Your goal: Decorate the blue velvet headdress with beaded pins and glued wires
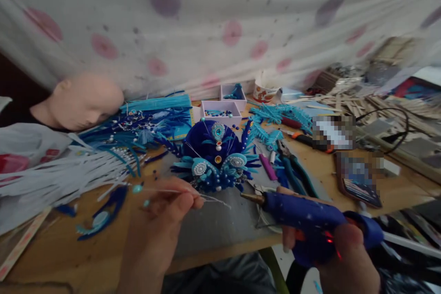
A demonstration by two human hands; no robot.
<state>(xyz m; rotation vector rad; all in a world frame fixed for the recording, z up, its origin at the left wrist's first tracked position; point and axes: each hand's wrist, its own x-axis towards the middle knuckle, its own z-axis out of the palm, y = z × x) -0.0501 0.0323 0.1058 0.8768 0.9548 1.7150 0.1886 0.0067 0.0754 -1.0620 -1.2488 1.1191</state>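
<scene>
In my left hand (168, 204) the thumb and fingers pinch thin pale wires, whose twisted ends stick out to the right. Turquoise beads (137, 188) sit at the wires' left end. My right hand (344, 252) is wrapped round a blue hot glue gun (306, 211); a small red light glows on it. Its metal nozzle points left toward the wire ends, apart from them. Just beyond both hands stands a blue velvet headdress (210, 156) trimmed with pearls, a turquoise gem and fringed blue pieces.
Pliers (298, 170), a purple tube (268, 166) and a phone (358, 179) lie to the right. White boxes (220, 109) hold beads at the back. A mannequin head (82, 101) lies at left, near blue strips and a white-stripped bundle (69, 170).
</scene>
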